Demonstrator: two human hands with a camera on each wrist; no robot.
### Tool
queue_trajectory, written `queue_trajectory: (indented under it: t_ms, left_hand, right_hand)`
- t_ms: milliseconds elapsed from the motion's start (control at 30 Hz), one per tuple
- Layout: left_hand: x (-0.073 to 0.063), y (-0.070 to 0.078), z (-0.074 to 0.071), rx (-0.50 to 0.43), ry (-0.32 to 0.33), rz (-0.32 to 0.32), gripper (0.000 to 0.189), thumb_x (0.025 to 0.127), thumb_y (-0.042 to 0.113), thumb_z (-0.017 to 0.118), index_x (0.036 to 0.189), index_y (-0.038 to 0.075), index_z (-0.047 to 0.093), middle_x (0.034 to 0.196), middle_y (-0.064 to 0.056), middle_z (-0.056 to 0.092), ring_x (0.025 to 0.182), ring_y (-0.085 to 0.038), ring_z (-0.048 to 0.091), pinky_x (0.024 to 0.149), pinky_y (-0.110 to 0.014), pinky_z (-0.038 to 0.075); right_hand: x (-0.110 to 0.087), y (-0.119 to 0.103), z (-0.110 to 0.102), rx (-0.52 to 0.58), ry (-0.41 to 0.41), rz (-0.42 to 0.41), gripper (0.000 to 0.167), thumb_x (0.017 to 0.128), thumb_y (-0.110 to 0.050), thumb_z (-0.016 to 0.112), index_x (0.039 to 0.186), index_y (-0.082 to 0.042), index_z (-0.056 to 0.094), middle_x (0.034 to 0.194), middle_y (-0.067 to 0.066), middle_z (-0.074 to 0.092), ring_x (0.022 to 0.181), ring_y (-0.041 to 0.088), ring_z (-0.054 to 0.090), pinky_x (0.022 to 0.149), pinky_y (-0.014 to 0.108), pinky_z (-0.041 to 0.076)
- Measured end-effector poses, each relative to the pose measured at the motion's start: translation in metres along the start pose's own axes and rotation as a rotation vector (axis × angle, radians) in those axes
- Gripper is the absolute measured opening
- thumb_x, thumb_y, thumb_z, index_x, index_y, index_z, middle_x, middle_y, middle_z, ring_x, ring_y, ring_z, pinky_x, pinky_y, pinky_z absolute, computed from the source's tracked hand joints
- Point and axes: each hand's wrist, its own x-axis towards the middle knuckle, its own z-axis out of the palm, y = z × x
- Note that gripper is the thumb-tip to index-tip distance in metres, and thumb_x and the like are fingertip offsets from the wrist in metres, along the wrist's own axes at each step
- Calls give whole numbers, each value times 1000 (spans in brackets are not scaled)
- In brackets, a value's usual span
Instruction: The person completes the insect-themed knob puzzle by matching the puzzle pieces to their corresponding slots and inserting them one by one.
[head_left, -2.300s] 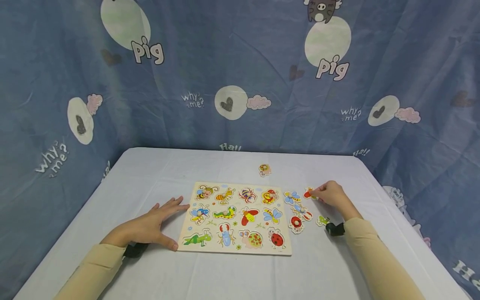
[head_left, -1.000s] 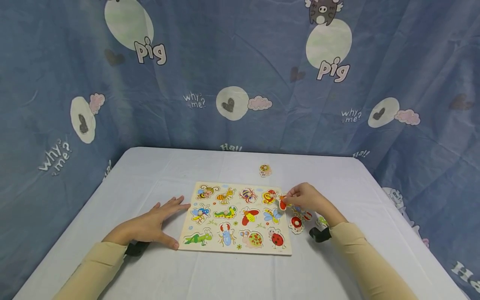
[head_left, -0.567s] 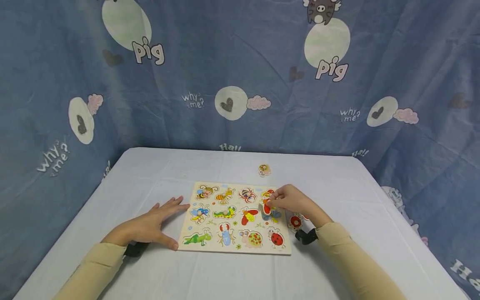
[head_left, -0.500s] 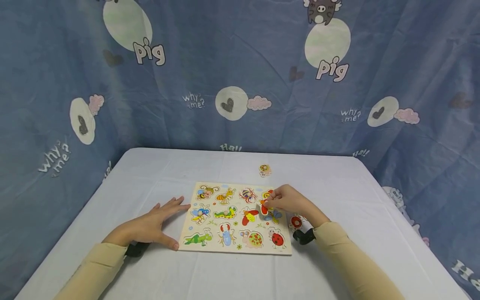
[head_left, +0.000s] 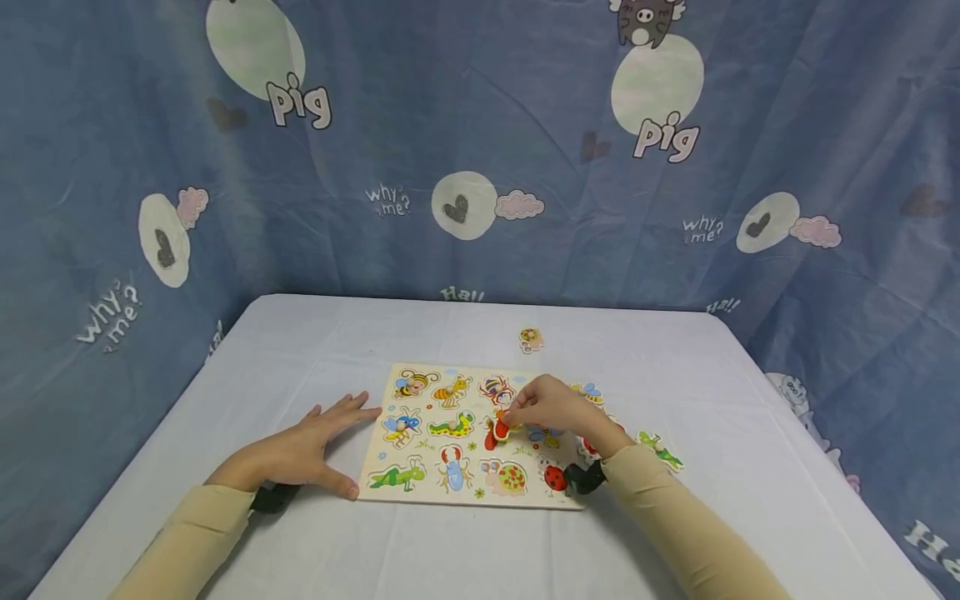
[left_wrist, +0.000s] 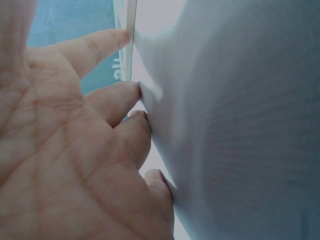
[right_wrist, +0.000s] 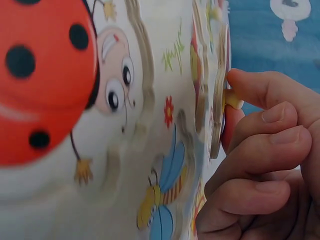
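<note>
A wooden insect puzzle board [head_left: 468,503] lies on the white table. My right hand [head_left: 558,408] pinches a red-winged insect puzzle piece [head_left: 500,427] over the red-winged picture in the middle row. In the right wrist view, thumb and index finger hold its small yellow knob [right_wrist: 233,99], and the piece [right_wrist: 220,95] stands tilted just off the board; the other fingers are curled. My left hand [head_left: 303,450] is spread at the board's left edge, thumb at the near corner. The left wrist view shows an index fingertip [left_wrist: 121,38] against that edge.
Beyond the board lies a snail piece [head_left: 530,339]. To the right are a grasshopper piece [head_left: 660,450] and a blue-winged piece [head_left: 588,392]; other pieces there are partly behind my right forearm [head_left: 675,508]. Knobbed pieces, such as a caterpillar [head_left: 452,425], sit in the board.
My right hand took the red-winged piece from the loose ones on the right and carried it left over the board's middle row. My left hand has stayed in place.
</note>
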Motion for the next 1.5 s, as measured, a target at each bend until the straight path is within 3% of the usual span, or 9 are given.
queue_trajectory:
  t_ms: [500,1500]
  left_hand:
    - [-2,-1,-1,-9,-4,14,119,65,47,101,164,15,44,179,-25,15,165,-54,6,126,-81,-3]
    - [0,-1,-1,-4,1,20,118,66,48,100,164,15,44,179,-26,16,165,-55,6,125,-82,-3]
  right_hand:
    - [1,-8,13,-35,-14,-7,21,95,-28,83,82,-12,77,62,-4,60,54,10,42,52,25,35]
    - [2,-6,19,-60,20,39,23,95,-30,84,81,-13,77,60,-5,56,53,9,42,51,23,35]
